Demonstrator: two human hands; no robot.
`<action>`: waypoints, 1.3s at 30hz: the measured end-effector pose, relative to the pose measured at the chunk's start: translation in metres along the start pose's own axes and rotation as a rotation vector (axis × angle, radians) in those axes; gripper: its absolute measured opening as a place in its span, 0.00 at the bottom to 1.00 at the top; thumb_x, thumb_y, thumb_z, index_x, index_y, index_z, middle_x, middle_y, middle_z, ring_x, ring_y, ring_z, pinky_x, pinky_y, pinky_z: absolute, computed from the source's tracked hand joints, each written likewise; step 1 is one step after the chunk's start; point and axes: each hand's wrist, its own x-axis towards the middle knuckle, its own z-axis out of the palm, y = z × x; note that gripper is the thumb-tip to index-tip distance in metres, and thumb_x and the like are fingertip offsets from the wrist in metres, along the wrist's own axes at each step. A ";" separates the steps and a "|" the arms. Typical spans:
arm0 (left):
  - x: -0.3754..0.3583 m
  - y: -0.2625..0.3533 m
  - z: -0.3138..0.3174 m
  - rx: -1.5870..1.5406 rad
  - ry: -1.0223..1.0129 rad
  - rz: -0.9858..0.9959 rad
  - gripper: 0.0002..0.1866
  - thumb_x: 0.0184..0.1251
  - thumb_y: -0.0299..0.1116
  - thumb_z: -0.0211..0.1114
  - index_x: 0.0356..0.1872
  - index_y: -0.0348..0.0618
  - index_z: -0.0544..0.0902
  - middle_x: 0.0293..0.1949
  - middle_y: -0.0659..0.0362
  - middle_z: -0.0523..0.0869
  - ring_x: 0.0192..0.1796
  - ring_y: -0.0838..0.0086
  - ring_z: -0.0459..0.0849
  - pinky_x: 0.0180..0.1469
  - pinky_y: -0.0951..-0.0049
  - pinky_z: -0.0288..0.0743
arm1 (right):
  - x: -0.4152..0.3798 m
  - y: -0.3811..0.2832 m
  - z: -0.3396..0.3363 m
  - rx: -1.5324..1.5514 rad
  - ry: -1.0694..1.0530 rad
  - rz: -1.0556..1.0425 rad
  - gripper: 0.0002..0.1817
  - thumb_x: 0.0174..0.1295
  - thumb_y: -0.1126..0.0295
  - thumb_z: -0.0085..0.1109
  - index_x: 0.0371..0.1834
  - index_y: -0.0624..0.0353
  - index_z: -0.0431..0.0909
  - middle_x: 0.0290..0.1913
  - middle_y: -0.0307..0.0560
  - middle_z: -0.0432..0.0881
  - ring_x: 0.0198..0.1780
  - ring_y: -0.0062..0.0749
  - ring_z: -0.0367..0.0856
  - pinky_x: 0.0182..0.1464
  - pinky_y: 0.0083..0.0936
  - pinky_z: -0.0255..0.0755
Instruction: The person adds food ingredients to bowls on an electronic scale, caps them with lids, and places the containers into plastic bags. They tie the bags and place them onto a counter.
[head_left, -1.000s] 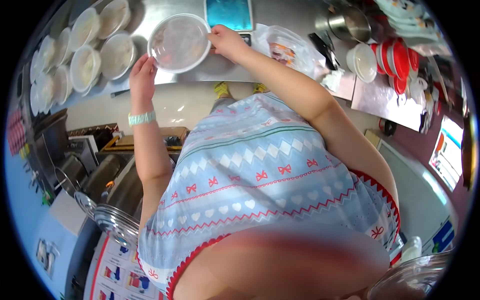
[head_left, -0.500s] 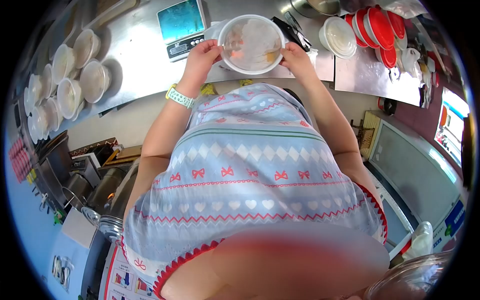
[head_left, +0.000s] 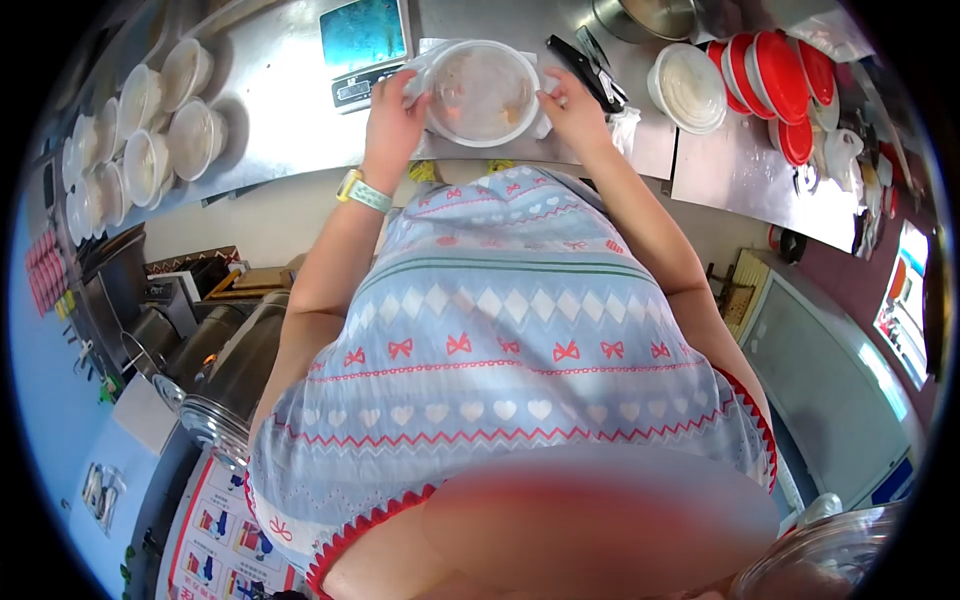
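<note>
A round, translucent lidded bowl (head_left: pixel 482 93) rests on pale, crumpled material on the steel counter, with whitish and orange contents showing faintly through its lid. At the bowl's left side, my left hand (head_left: pixel 396 118) has curled fingers and a thumb near the rim, with something pale between them that I cannot make out. My right hand (head_left: pixel 575 112) is at the other side, its thumb and forefinger bent close to the rim around a similar pale bit. Behind my left hand lies a digital scale (head_left: pixel 366 88). Black-handled tools (head_left: pixel 588 72) lie beyond my right hand.
Several lidded bowls (head_left: pixel 190 138) stand at the left of the counter (head_left: pixel 275 125). To the right are a white-lidded bowl (head_left: pixel 688 88) and several red-lidded ones (head_left: pixel 778 75). A metal pot (head_left: pixel 648 15) sits at the back. Metal cylinders (head_left: pixel 235 345) stand low at the left.
The bowl appears lower and slightly left, resting on the pale material. My hands have let go of its rim and moved just outside it. The view has shifted slightly.
</note>
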 end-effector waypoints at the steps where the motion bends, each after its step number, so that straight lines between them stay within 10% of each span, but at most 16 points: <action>1: 0.005 -0.004 0.007 0.209 0.102 0.366 0.33 0.62 0.43 0.68 0.64 0.35 0.69 0.63 0.42 0.71 0.61 0.49 0.75 0.62 0.57 0.72 | 0.001 0.005 0.006 -0.125 0.074 -0.216 0.25 0.63 0.58 0.59 0.63 0.53 0.73 0.62 0.52 0.75 0.60 0.44 0.75 0.61 0.37 0.70; 4: -0.008 0.021 0.015 0.448 -0.072 0.543 0.54 0.50 0.56 0.73 0.71 0.31 0.57 0.69 0.39 0.65 0.71 0.46 0.63 0.71 0.49 0.59 | 0.003 -0.002 0.024 -0.589 0.276 -0.554 0.25 0.68 0.55 0.50 0.67 0.49 0.70 0.68 0.47 0.71 0.69 0.40 0.66 0.71 0.50 0.55; 10: -0.012 0.011 0.018 0.507 -0.135 0.507 0.65 0.43 0.70 0.65 0.73 0.27 0.51 0.71 0.38 0.60 0.74 0.46 0.58 0.73 0.45 0.50 | 0.016 -0.010 0.011 -0.712 0.058 -0.462 0.29 0.69 0.54 0.47 0.70 0.52 0.64 0.72 0.39 0.65 0.71 0.37 0.63 0.72 0.61 0.47; 14: 0.006 0.004 0.000 0.163 0.264 0.219 0.36 0.57 0.48 0.69 0.59 0.31 0.69 0.62 0.37 0.70 0.63 0.43 0.68 0.63 0.50 0.63 | 0.014 0.006 -0.002 -0.185 0.223 -0.085 0.29 0.61 0.56 0.60 0.61 0.63 0.69 0.60 0.64 0.71 0.64 0.58 0.68 0.66 0.46 0.62; 16: 0.021 -0.008 0.002 0.142 0.221 0.060 0.29 0.59 0.46 0.67 0.53 0.32 0.74 0.54 0.39 0.78 0.57 0.45 0.76 0.56 0.54 0.70 | 0.019 0.032 0.010 -0.270 0.211 0.111 0.28 0.62 0.54 0.60 0.58 0.64 0.71 0.52 0.56 0.78 0.55 0.49 0.76 0.57 0.40 0.70; 18: 0.031 -0.016 0.007 -0.044 -0.120 -0.310 0.21 0.62 0.42 0.64 0.48 0.33 0.79 0.43 0.42 0.84 0.47 0.49 0.82 0.49 0.57 0.75 | 0.024 0.044 0.006 0.470 -0.254 0.396 0.17 0.66 0.61 0.57 0.50 0.61 0.74 0.41 0.47 0.80 0.44 0.38 0.78 0.47 0.35 0.72; 21: 0.032 -0.037 0.018 -0.030 -0.012 -0.151 0.14 0.68 0.38 0.59 0.41 0.36 0.80 0.34 0.45 0.85 0.38 0.52 0.84 0.41 0.58 0.76 | 0.019 0.026 0.001 1.155 0.058 0.299 0.07 0.67 0.67 0.53 0.44 0.57 0.74 0.31 0.38 0.76 0.35 0.26 0.74 0.37 0.24 0.68; 24: 0.032 -0.036 0.006 0.002 0.190 0.029 0.11 0.73 0.35 0.54 0.39 0.37 0.79 0.28 0.47 0.83 0.30 0.59 0.83 0.36 0.62 0.76 | 0.013 0.000 -0.011 1.287 -0.118 0.313 0.05 0.67 0.68 0.54 0.41 0.56 0.73 0.27 0.36 0.72 0.27 0.20 0.67 0.27 0.19 0.59; 34: 0.039 -0.025 -0.003 -0.669 0.029 -0.306 0.13 0.78 0.37 0.45 0.44 0.40 0.74 0.31 0.59 0.76 0.30 0.76 0.74 0.35 0.72 0.74 | 0.009 -0.048 -0.040 1.429 -0.166 0.193 0.11 0.63 0.76 0.55 0.49 0.59 0.72 0.34 0.35 0.73 0.24 0.15 0.64 0.25 0.14 0.57; 39: 0.014 -0.035 0.008 -0.431 0.160 0.029 0.10 0.78 0.36 0.48 0.40 0.41 0.72 0.30 0.62 0.73 0.31 0.80 0.72 0.34 0.76 0.72 | -0.022 -0.052 -0.032 1.118 -0.036 0.096 0.21 0.62 0.79 0.54 0.60 0.61 0.70 0.37 0.37 0.76 0.28 0.15 0.69 0.30 0.14 0.62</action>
